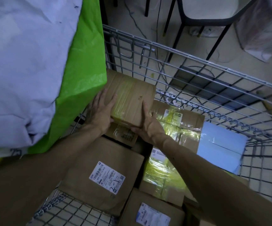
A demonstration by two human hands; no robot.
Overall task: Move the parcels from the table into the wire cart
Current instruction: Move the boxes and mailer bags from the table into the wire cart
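A brown taped cardboard parcel [130, 97] sits at the far left corner inside the wire cart [197, 62], on top of other boxes. My left hand [100, 111] holds its left side, fingers laid over the top and thumb under the near edge. My right hand [146, 124] grips its near right corner. Below lie several parcels: a brown box with a white label [106, 173], a box wrapped in yellow tape [177, 128], another yellow-taped one [161, 175], a pale blue package [221, 144] and a labelled box [151, 212] at the near edge.
A green plastic bag [81, 74] with a white bag [22, 62] on it presses against the cart's left side. Beyond the cart stand black chair legs [174, 30], floor cables and a clear plastic sack [262, 26].
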